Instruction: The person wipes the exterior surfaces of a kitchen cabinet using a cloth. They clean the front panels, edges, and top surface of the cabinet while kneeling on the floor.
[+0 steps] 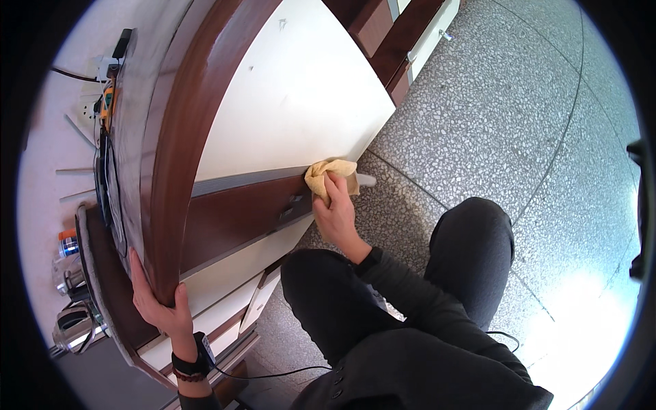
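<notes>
A crumpled yellow cloth [333,177] is gripped in my right hand [335,212], pressed against the lower edge of a wooden cabinet, where the dark brown panel [236,220] meets the white panel [302,92]. Just beyond the cloth, a pale rounded piece [366,180] sticks out over the floor. My left hand [161,307] rests on the near end of the cabinet's brown rounded top edge [179,154], thumb on one side and fingers on the other. It holds nothing loose, and a band and a beaded bracelet circle its wrist.
Cables and a power strip [107,102] lie along the wall at left. A metal kettle [77,328] and jars stand at lower left. An open drawer section [410,46] juts out at the top. A black cord [277,375] runs from my left wrist. Speckled terrazzo floor [487,113] extends right.
</notes>
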Action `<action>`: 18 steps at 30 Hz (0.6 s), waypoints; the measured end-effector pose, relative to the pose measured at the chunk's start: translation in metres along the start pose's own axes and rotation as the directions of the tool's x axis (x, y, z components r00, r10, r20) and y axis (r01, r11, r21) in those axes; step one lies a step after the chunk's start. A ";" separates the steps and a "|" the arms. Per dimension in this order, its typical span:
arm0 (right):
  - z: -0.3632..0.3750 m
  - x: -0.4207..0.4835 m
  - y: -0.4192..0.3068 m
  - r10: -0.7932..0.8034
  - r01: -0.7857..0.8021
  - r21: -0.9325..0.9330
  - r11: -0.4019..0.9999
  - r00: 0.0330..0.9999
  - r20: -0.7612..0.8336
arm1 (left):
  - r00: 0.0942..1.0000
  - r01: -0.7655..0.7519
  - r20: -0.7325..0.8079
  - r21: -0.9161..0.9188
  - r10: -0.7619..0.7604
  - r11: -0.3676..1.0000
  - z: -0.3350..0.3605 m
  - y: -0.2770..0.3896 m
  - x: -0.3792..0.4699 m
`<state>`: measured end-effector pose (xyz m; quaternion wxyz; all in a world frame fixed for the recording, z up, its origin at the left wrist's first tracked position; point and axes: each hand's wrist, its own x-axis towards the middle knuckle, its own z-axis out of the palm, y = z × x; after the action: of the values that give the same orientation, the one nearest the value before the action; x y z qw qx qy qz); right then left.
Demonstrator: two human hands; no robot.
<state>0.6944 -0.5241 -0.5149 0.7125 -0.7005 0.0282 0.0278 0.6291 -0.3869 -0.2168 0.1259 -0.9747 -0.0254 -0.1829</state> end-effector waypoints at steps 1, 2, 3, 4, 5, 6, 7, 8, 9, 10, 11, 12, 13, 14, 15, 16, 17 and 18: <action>-0.002 -0.002 -0.001 -0.023 0.023 -0.043 0.999 1.000 0.020 | 1.000 -0.011 0.016 0.005 0.011 1.000 0.000 0.000 0.000; -0.005 0.001 0.001 -0.083 0.082 -0.077 0.994 0.997 -0.006 | 1.000 -0.017 0.015 -0.005 0.017 1.000 0.000 0.000 0.001; -0.008 0.004 0.004 0.024 -0.023 -0.069 0.997 1.000 0.013 | 1.000 -0.012 0.001 -0.024 0.012 1.000 0.000 -0.001 0.002; -0.009 0.009 0.008 0.093 -0.093 -0.051 0.994 0.996 -0.006 | 1.000 -0.022 0.018 -0.010 0.022 1.000 0.000 0.000 0.002; -0.010 0.012 0.011 0.213 -0.210 -0.050 0.976 0.976 0.045 | 1.000 -0.020 0.018 -0.002 0.020 1.000 0.000 0.000 0.001; -0.010 0.017 0.014 0.314 -0.304 -0.178 0.936 0.949 0.032 | 1.000 -0.017 0.000 0.003 0.017 1.000 0.000 0.000 0.001; -0.009 0.019 0.016 0.255 -0.262 -0.201 0.944 0.965 -0.064 | 1.000 -0.027 0.010 0.003 0.027 1.000 0.000 -0.001 0.001; -0.008 0.023 0.018 0.133 -0.144 -0.115 0.983 0.987 -0.093 | 0.999 -0.036 0.006 -0.001 0.036 0.999 0.000 -0.001 0.001; -0.007 0.025 0.020 0.061 -0.070 -0.041 0.997 0.983 -0.176 | 1.000 -0.028 -0.005 -0.011 0.028 1.000 0.000 -0.001 0.001; -0.006 0.028 0.021 0.012 -0.018 -0.037 0.999 0.988 -0.154 | 0.999 -0.033 0.010 -0.002 0.034 0.999 0.000 -0.001 0.000; -0.007 0.030 0.023 -0.151 0.144 -0.053 0.988 0.978 -0.144 | 0.999 -0.034 0.007 -0.003 0.034 0.999 0.000 -0.001 0.000; -0.008 0.032 0.024 -0.157 0.144 -0.099 0.985 0.978 -0.139 | 0.999 -0.030 -0.013 -0.013 0.029 0.999 0.000 -0.001 0.000; -0.011 0.037 0.027 0.008 -0.021 -0.097 0.995 0.991 -0.135 | 0.999 -0.041 0.002 -0.012 0.041 0.999 0.001 -0.001 0.000; -0.013 0.039 0.030 0.091 -0.105 -0.113 0.988 0.988 -0.123 | 0.999 -0.049 -0.005 -0.017 0.049 0.999 0.001 -0.002 0.000; -0.015 0.041 0.032 0.207 -0.214 -0.134 0.968 0.976 -0.061 | 0.999 -0.042 -0.019 -0.027 0.041 0.999 0.001 -0.002 0.000; -0.017 0.042 0.035 0.223 -0.235 -0.128 0.964 0.970 -0.099 | 0.998 -0.058 -0.005 -0.016 0.058 0.998 0.001 -0.002 0.000; -0.017 0.042 0.036 0.181 -0.200 -0.166 0.966 0.976 -0.123 | 0.998 -0.065 -0.008 -0.016 0.065 0.998 0.001 -0.002 0.000; -0.017 0.042 0.038 0.174 -0.182 -0.166 0.969 0.983 -0.061 | 0.998 -0.057 -0.022 -0.028 0.057 0.998 0.002 -0.002 0.001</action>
<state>0.7334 -0.5402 -0.5562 0.6438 -0.7540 0.1047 0.0776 0.6304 -0.3844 -0.2175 0.1175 -0.9747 0.0065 -0.1899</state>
